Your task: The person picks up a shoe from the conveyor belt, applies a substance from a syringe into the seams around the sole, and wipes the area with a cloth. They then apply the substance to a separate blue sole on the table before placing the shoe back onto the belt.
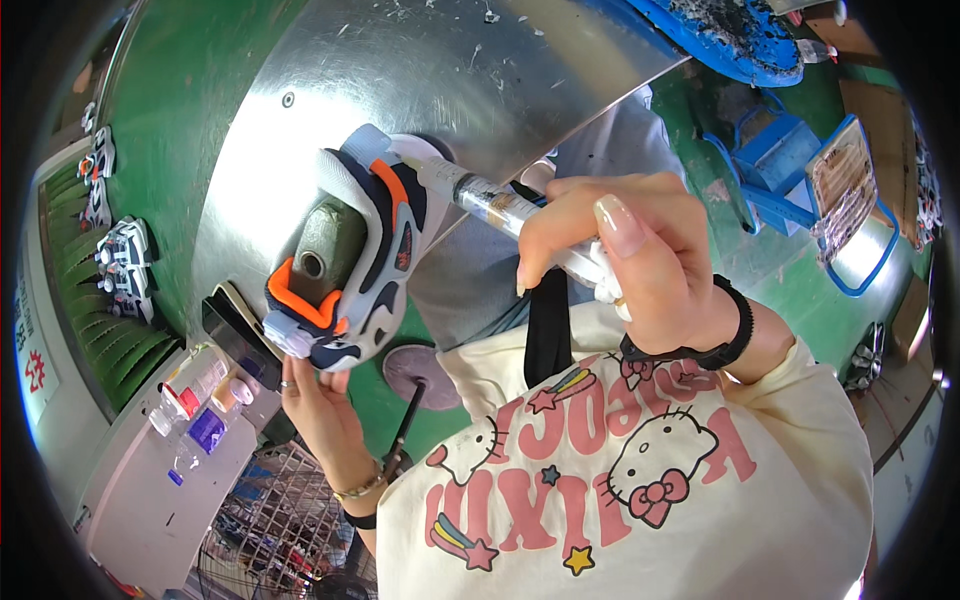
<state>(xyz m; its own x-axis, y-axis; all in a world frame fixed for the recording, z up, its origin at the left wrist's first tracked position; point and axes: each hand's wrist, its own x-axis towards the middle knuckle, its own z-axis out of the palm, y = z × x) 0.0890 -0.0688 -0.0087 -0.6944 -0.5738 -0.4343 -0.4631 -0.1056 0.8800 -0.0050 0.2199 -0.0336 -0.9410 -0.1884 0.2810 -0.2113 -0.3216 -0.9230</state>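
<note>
My left hand (pixel 315 405) holds a navy, white and orange sneaker (pixel 350 265) from below, with a grey last (pixel 325 245) inside it. My right hand (pixel 625 265) grips a clear syringe-like applicator (pixel 495 205) whose tip rests against the sneaker's upper near the collar. A black band sits on my right wrist and a bracelet on my left. The cream printed shirt (pixel 640 470) fills the lower part of the view.
A shiny metal work surface (pixel 400 70) lies behind the shoe. Small bottles and containers (pixel 200 405) stand on a white shelf at lower left. More sneakers (pixel 125 265) sit on a green conveyor at left. Blue frames (pixel 790 170) stand on the green floor at right.
</note>
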